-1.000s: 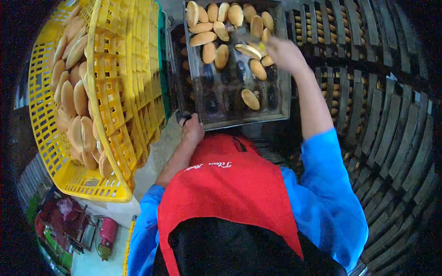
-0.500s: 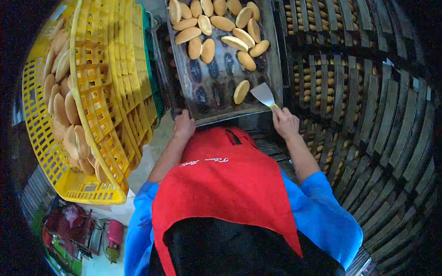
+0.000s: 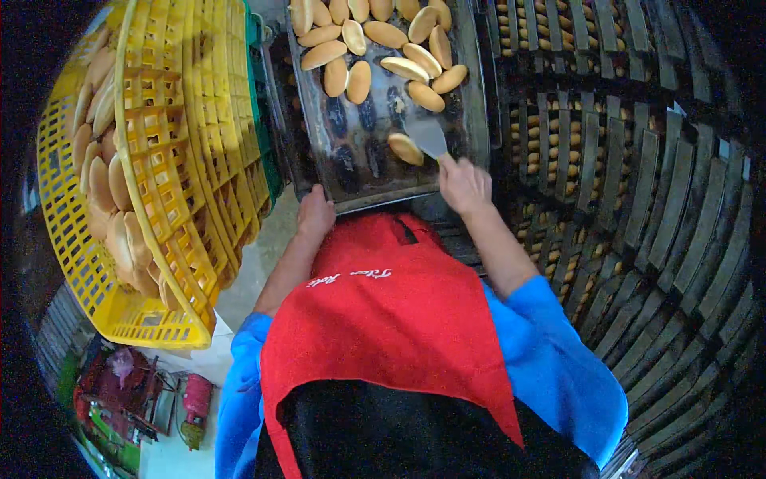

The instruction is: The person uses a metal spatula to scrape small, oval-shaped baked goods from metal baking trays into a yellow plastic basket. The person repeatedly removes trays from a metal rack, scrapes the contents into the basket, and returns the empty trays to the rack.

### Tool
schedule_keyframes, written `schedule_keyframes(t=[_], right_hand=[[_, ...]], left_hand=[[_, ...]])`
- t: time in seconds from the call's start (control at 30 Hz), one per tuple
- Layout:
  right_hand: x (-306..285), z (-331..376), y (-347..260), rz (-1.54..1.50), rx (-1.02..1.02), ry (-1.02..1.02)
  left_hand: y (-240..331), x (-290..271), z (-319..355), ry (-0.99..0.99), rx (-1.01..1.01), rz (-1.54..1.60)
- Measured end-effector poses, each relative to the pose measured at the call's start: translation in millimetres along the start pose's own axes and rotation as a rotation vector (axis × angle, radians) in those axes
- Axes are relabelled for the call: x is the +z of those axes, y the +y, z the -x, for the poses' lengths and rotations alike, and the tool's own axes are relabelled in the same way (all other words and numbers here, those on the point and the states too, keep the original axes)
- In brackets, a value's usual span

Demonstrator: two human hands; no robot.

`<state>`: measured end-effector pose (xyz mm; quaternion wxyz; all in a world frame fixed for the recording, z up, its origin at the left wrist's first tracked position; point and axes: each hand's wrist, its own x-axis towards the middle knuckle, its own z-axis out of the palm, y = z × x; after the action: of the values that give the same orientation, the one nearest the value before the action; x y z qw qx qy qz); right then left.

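Apron (image 3: 383,319): red, worn over blue sleeves (image 3: 558,359); fills the near foreground.

Left hand (image 3: 315,214): closed over the near rim of the tray (image 3: 475,120), apparently steadying it while the other hand works.

Right hand (image 3: 464,182): fingers wrapped round the handle of a scraper (image 3: 429,136), its flat blade laid low on the tray floor, just beside a lone roll (image 3: 405,148); the low angle suits sliding under bread.

Tray: dark metal, held in front of the chest, near half bare with dark oval baking marks.

Rolls (image 3: 375,48): golden, oblong, bunched loosely on the far half of the tray.

Crate (image 3: 175,184): yellow plastic lattice, to the left, tilted toward the tray, rolls lying inside against its left wall.

Rack (image 3: 638,160): dark shelving to the right, more trays of rolls.

Clutter (image 3: 128,391): red objects lower left, kind unclear.
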<state>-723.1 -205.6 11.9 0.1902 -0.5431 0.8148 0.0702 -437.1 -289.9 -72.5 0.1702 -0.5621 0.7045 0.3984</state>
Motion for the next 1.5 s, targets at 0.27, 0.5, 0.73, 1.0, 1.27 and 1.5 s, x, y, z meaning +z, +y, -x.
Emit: schedule_keyframes(t=[0.27, 0.5, 0.73, 1.0, 1.27, 1.5], right_hand=[[-13, -74, -49, -0.026, 0.098, 0.010], [-20, -48, -41, 0.020, 0.016, -0.090], [-16, -75, -101, -0.021, -0.100, -0.047], [-12, -55, -95, 0.033, -0.103, -0.092], [-1, -81, -133, 0.017, -0.207, -0.008], [-5, -28, -115, 0.063, -0.215, -0.119]], left_hand=[[-1, 0, 2, 0.063, 0.058, 0.020], [1, -2, -4, -0.021, 0.027, -0.064], [2, -4, 2, -0.012, 0.030, 0.055], [-4, 9, -8, -0.014, -0.061, 0.217], [4, -13, 7, -0.022, 0.059, 0.080], [5, -16, 6, -0.053, 0.039, 0.072]])
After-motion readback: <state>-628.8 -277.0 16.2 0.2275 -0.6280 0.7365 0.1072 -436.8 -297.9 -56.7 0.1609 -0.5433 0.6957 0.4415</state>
